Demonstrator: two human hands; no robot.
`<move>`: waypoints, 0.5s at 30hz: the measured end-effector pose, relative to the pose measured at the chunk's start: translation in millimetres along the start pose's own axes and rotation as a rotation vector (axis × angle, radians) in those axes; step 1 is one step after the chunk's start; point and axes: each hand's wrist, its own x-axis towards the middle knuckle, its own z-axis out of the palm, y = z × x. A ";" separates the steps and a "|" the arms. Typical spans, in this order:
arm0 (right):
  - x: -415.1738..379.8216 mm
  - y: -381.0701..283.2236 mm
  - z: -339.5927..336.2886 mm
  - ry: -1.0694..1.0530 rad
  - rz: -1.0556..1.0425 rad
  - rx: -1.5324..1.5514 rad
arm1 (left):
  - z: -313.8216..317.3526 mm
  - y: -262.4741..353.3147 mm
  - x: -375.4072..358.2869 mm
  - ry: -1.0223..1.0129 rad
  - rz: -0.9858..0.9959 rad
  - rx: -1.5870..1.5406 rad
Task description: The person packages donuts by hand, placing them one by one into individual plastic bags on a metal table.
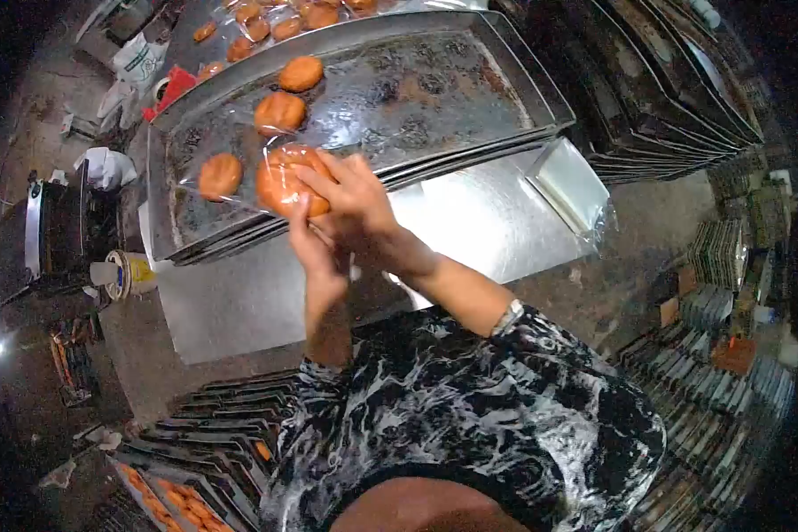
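Both hands are together over the front edge of a dark metal tray (417, 89). They grip a round orange-brown bun (284, 182) in shiny clear wrap. My left hand (313, 253) holds it from below, with the thumb against its near side. Fingers of my right hand (359, 195) lie across its right side. Three loose buns are on the tray: one (220, 176) left of the held bun, one (280, 113) just beyond it, and one (301, 74) farther back.
Wrapped buns (288, 27) lie behind the tray. A stack of clear bags (569, 186) rests at the right on the metal table (230, 310). At the left stands a bucket (133, 275). Tray stacks (665, 89) rise at the right, with more racks nearer the front.
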 end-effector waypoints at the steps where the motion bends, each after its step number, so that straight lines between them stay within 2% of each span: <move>1: -5.4 -1.4 0.0 -0.003 0.000 -0.002 | 4.1 -0.2 -0.6 -0.035 -0.034 -0.050; 3: -21.6 -10.0 6.0 0.221 0.263 0.599 | 0.6 5.5 -5.7 0.027 -0.056 -0.158; 4: -31.2 -5.0 -0.2 0.116 0.301 0.416 | -13.6 1.3 -7.6 -0.012 -0.074 -0.018; 5: -35.4 -2.8 -4.4 0.098 0.300 0.426 | -22.8 2.4 -12.4 -0.035 -0.099 0.125; 6: -38.8 0.0 -6.7 0.067 0.212 0.425 | -31.3 7.9 -11.6 -0.017 -0.089 0.118; 9: -41.4 -0.9 -5.9 0.053 0.049 0.371 | -47.4 42.2 3.3 -0.700 -0.397 -0.128; 11: -41.1 -22.6 -12.8 -0.106 0.625 0.938 | -49.1 39.7 15.7 -0.610 -0.422 -0.230; 12: -72.0 6.1 24.3 0.060 -0.004 0.386 | -42.7 28.5 16.7 -0.435 -0.229 -0.162; 13: -71.7 7.4 29.2 0.066 -0.006 0.388 | -34.6 18.2 16.6 -0.263 -0.042 -0.095; 15: -61.1 3.9 26.6 0.132 0.045 0.371 | -23.4 10.1 6.4 -0.224 0.005 -0.070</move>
